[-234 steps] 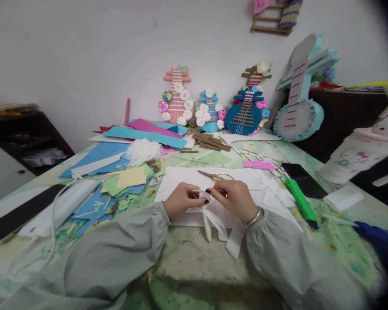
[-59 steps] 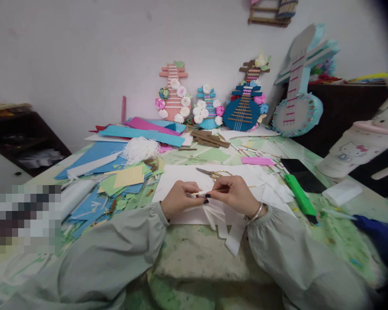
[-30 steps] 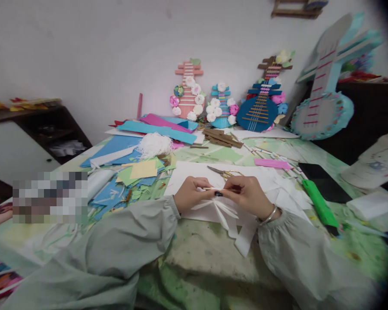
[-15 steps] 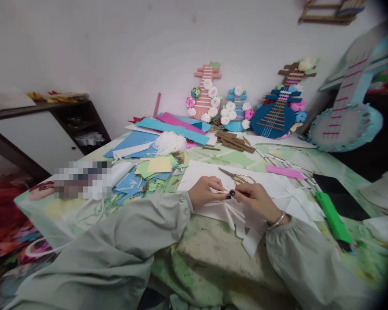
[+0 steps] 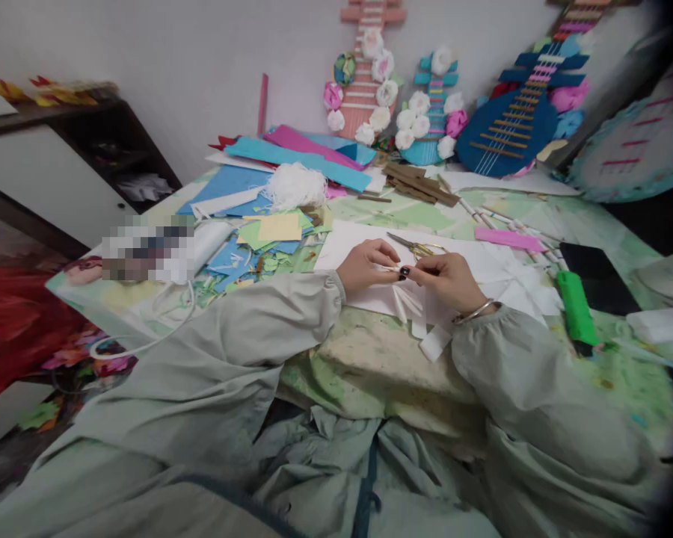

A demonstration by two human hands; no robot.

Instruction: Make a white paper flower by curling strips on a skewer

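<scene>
My left hand [image 5: 369, 267] and my right hand [image 5: 449, 280] meet fingertip to fingertip over the table's front edge. Between their pinched fingers is a thin white paper strip [image 5: 391, 269], partly hidden by the fingertips. Just below them lie several narrow white paper rolls [image 5: 407, 303] and a cut white paper piece [image 5: 436, 342]. Beneath the hands spreads a white paper sheet [image 5: 342, 237]. Gold-handled scissors [image 5: 426, 249] rest on it, right behind my fingers.
To the left are green and blue paper scraps [image 5: 232, 261], a white string bundle [image 5: 296, 185] and a white cable [image 5: 146, 347]. On the right lie a pink strip [image 5: 508, 239], a green-handled tool [image 5: 575, 308] and a black phone-like slab [image 5: 599, 278]. Decorated paper lutes [image 5: 516, 131] lean against the wall.
The view has tilted down, so the table and hands appear higher and more of my lap shows. Both hands keep pinching the paper strip, with little visible change.
</scene>
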